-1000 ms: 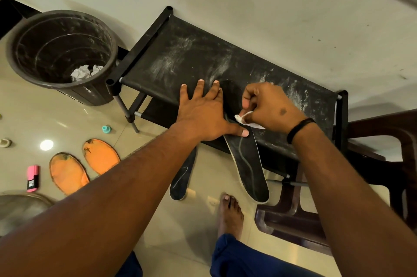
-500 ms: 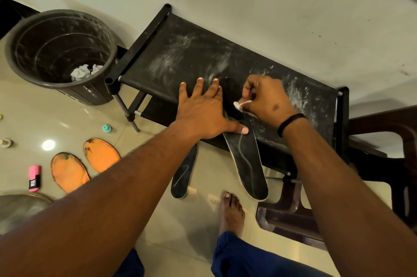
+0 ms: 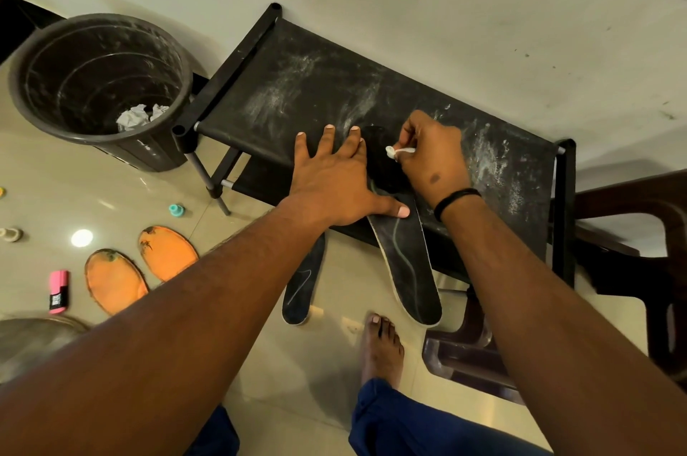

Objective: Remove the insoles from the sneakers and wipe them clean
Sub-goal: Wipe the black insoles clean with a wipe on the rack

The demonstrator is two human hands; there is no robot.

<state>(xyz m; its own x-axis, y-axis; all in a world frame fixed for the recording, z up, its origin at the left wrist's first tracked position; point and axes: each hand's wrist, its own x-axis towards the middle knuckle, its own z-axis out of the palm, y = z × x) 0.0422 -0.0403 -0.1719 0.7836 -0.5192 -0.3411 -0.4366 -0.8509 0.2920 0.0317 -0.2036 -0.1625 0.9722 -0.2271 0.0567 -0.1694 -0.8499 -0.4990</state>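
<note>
Left hand [image 3: 336,184] flat, fingers spread, pinning the black insole [image 3: 407,266] on the dusty rack [image 3: 297,83] – right hand [image 3: 433,154] pinches a white wipe [image 3: 396,151] against its toe end.

A lived-in corner of a home, on the floor by a wall.

Glossy beige floor tiles [image 3: 55,176] under a scuffed pale wall [image 3: 446,1]; dusty black fabric shoe rack [image 3: 297,83], dark plastic bin [image 3: 100,83] with crumpled paper [image 3: 139,116], brown plastic chair [image 3: 632,232], orange insoles [image 3: 141,269] and small oddments strewn about; bare foot [image 3: 383,344].
</note>
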